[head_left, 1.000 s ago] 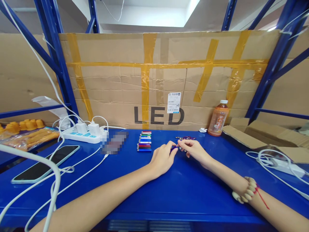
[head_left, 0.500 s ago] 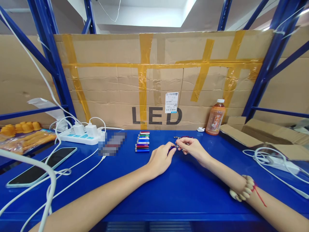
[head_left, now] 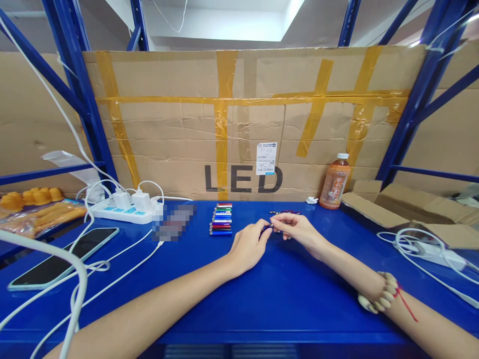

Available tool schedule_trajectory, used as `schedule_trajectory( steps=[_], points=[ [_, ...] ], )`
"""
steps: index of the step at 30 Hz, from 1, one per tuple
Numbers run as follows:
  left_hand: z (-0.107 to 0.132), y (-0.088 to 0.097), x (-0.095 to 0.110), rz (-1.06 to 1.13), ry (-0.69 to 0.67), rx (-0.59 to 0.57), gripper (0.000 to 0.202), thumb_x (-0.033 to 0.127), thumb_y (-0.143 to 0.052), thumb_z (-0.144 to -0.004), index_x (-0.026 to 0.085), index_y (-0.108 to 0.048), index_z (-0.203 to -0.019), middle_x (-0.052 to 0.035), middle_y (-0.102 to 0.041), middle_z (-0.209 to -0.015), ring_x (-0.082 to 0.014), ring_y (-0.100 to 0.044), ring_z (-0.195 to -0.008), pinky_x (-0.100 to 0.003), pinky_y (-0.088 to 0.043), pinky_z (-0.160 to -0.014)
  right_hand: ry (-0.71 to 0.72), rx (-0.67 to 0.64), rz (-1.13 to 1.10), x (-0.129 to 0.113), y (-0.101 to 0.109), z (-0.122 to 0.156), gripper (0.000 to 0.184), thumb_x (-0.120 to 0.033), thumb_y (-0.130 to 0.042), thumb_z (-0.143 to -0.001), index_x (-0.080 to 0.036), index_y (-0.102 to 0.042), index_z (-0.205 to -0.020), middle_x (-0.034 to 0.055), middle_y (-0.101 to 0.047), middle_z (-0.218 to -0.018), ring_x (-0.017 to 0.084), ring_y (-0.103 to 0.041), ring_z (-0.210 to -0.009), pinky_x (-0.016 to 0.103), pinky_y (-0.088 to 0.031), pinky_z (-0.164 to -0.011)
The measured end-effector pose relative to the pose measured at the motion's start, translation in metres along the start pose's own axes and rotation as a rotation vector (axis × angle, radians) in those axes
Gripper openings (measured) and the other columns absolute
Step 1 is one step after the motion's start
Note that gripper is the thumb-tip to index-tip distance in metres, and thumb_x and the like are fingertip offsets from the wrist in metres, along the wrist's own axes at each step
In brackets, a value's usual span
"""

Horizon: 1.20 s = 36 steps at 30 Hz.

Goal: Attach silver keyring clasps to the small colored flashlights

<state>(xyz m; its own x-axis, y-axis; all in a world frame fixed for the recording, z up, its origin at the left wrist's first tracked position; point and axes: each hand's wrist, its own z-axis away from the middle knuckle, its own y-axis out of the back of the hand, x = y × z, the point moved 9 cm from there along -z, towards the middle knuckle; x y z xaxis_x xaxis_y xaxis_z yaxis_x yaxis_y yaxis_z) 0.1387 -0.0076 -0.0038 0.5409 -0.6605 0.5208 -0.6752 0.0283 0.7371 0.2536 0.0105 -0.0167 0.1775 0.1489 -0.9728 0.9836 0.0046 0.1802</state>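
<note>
My left hand (head_left: 249, 244) rests on the blue table (head_left: 239, 294), its fingertips pinched on a small dark blue piece (head_left: 267, 229). My right hand (head_left: 295, 228) meets it from the right, fingers pinched on a small metal part, seemingly a clip, joined to that piece. Just behind my right hand lie a few more small metal and coloured clips (head_left: 286, 213). To the left of my hands sits a neat row of small coloured cylinders (head_left: 221, 219), side by side.
A taped cardboard sheet marked LED (head_left: 243, 124) closes the back. An orange drink bottle (head_left: 336, 181) stands at back right, with an open carton (head_left: 407, 207) and white cable (head_left: 419, 244) beyond. At left: a power strip (head_left: 123, 209), a phone (head_left: 62, 259), white cables.
Both hands stayed together on the small piece; my right hand lifted slightly and shifted a little. The view moved slightly.
</note>
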Motion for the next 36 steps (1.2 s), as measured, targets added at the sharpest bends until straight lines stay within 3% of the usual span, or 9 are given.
schedule_trajectory(
  steps=[25, 36],
  points=[
    [-0.0006, -0.0006, -0.0036, -0.003, 0.028, 0.0, 0.024, 0.036, -0.03, -0.09, 0.023, -0.049, -0.099, 0.0013, -0.06, -0.091, -0.0141, -0.055, -0.082, -0.024, -0.036, -0.065, -0.024, -0.03, -0.081, 0.0028, -0.0016, -0.0004, 0.055, -0.042, -0.074, -0.056, -0.01, -0.061, -0.098, 0.0057, -0.06, -0.083, 0.008, -0.053, -0.07, 0.013, -0.041, -0.049],
    [-0.0016, -0.0014, -0.0062, -0.016, 0.024, 0.006, 0.024, 0.037, -0.029, -0.091, 0.023, -0.048, -0.096, 0.0027, -0.057, -0.077, -0.0137, -0.053, -0.079, -0.025, -0.034, -0.066, -0.043, -0.012, -0.093, -0.0009, 0.0005, 0.0018, 0.055, -0.039, -0.076, -0.052, -0.012, -0.062, -0.098, 0.0064, -0.061, -0.086, 0.008, -0.052, -0.067, 0.014, -0.038, -0.046]
  ],
)
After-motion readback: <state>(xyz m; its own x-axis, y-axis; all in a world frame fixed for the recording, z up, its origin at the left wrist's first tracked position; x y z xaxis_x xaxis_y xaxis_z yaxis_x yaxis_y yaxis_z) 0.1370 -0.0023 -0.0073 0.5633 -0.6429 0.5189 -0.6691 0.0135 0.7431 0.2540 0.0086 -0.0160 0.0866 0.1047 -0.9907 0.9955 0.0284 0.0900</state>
